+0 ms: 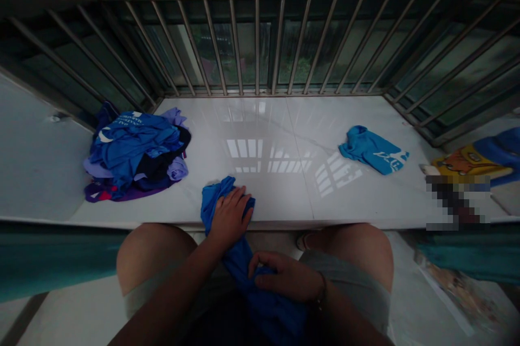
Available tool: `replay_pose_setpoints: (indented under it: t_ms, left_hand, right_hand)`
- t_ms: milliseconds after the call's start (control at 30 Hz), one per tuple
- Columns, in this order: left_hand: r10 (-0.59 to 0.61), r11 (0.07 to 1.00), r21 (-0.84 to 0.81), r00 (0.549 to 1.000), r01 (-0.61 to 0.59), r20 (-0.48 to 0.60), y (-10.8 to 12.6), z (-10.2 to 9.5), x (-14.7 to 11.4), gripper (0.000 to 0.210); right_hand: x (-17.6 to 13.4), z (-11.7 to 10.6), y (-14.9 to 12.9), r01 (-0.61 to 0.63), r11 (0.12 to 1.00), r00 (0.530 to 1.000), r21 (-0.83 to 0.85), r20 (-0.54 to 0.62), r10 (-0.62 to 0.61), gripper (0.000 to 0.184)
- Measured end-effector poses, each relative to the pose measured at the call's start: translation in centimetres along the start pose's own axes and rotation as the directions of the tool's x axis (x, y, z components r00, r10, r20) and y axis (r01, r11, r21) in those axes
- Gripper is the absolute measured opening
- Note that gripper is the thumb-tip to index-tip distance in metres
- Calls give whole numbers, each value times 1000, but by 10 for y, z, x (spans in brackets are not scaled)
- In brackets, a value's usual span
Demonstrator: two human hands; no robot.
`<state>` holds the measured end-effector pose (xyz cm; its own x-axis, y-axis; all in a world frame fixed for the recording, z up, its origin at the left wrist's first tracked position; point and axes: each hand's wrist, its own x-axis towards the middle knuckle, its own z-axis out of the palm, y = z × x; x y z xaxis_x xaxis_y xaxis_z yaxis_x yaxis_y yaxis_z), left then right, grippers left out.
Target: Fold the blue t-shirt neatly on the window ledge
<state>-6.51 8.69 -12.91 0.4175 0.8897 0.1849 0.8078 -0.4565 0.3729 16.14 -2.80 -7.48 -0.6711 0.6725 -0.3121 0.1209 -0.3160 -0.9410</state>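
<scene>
A crumpled blue shirt (239, 259) runs from the near edge of the white ledge down over my lap. My left hand (232, 215) lies on its upper end at the ledge, fingers stretched out over the bunched cloth. Lower down, above my lap, the curled fingers and thumb of my right hand (286, 276) close on the same shirt. Part of the cloth is hidden under both hands. To the right on the ledge rests a folded blue T-shirt (374, 150) with white print. A heap of blue, purple and black clothes (138, 151) sits at the left.
White glossy tiles cover the ledge (280, 183). Metal window bars (257, 43) rise along its back and sides. A yellow and blue printed item (479, 156) lies at the right end, near a blurred patch. Teal cloth (60, 259) hangs below the ledge.
</scene>
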Motion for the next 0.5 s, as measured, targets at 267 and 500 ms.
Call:
replay_pose_setpoints:
  t_ms: [267, 500]
  left_hand:
    - [22, 999, -34, 999, -23, -49, 6, 16, -30, 39]
    - [70, 914, -405, 979, 13, 190, 24, -4, -38, 37]
  right_hand:
    - [10, 3, 12, -70, 992, 971, -102, -234, 45, 34]
    - [8, 5, -2, 78, 994, 905, 79, -425, -37, 54]
